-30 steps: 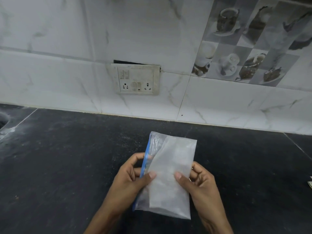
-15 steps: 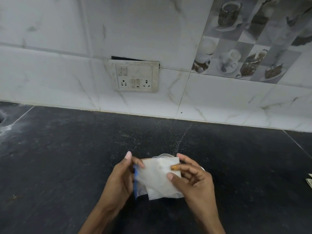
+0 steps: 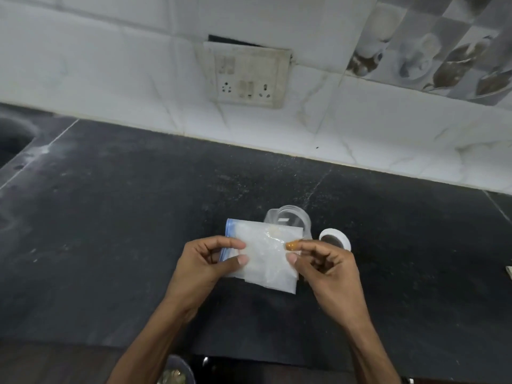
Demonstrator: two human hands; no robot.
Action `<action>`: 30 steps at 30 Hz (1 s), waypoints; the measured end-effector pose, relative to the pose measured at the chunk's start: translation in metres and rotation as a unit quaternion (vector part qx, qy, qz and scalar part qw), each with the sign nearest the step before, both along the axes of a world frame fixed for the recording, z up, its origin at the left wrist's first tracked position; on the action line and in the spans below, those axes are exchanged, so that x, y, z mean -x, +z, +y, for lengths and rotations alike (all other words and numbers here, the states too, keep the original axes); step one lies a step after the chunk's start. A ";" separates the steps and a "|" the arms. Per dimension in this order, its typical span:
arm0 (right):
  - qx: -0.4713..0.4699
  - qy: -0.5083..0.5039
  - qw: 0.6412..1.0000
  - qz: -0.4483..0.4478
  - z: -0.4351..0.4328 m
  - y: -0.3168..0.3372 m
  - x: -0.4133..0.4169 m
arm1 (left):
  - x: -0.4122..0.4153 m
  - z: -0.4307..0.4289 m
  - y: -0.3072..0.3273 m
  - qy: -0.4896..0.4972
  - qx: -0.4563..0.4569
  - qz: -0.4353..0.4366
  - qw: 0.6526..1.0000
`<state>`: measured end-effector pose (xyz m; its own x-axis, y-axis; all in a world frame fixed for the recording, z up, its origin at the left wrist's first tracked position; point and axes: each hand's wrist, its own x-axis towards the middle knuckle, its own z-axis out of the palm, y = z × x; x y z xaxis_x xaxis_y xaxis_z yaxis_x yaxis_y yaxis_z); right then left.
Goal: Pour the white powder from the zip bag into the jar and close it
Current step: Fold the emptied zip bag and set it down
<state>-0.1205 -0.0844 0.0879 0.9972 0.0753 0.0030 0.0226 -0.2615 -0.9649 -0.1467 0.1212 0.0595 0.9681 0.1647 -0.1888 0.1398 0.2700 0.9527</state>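
While left hand (image 3: 205, 261) and right hand (image 3: 324, 268) pinch the zip bag (image 3: 266, 257), zip edge leftward, the jar (image 3: 288, 217) stands just beyond.

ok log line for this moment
left hand: pinches zip bag, blue edge | right hand: pinches opposite edge | jar: open, behind bag | lid: off, beside jar

The light is dim, cool and diffuse, its source not evident. The white wall tiles (image 3: 110, 79) are the brightest area; the black counter (image 3: 124, 245) carries a dull grey sheen at left. Small highlights sit on the creases of the zip bag (image 3: 266, 261). Shadows are soft and faint. Motion blur smears the whole frame, worst on the socket plate (image 3: 249, 76) and patterned tiles (image 3: 443, 51). Wide-angle distortion bows the counter's back edge.
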 end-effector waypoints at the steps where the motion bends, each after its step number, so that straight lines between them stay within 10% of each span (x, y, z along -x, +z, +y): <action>1: -0.002 0.009 1.000 0.009 0.002 -0.004 0.005 | 0.010 0.004 -0.001 0.004 -0.017 -0.002 1.000; 10: 0.046 0.131 0.990 0.016 0.037 -0.032 0.053 | 0.133 0.050 -0.046 0.085 -0.188 0.072 0.976; 17: 0.027 0.216 0.975 0.045 0.046 -0.054 0.109 | 0.222 0.059 -0.107 0.082 -0.382 0.219 0.894; 30: 0.006 0.206 0.978 0.030 0.007 -0.050 0.162 | 0.247 0.051 -0.215 0.008 -0.435 0.373 0.820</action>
<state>-0.2827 -0.0774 0.0378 0.8803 0.4709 -0.0586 0.0715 -0.2537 -0.9646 -0.3933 0.1724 -0.1552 0.6339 0.5622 -0.5312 0.7734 -0.4590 0.4372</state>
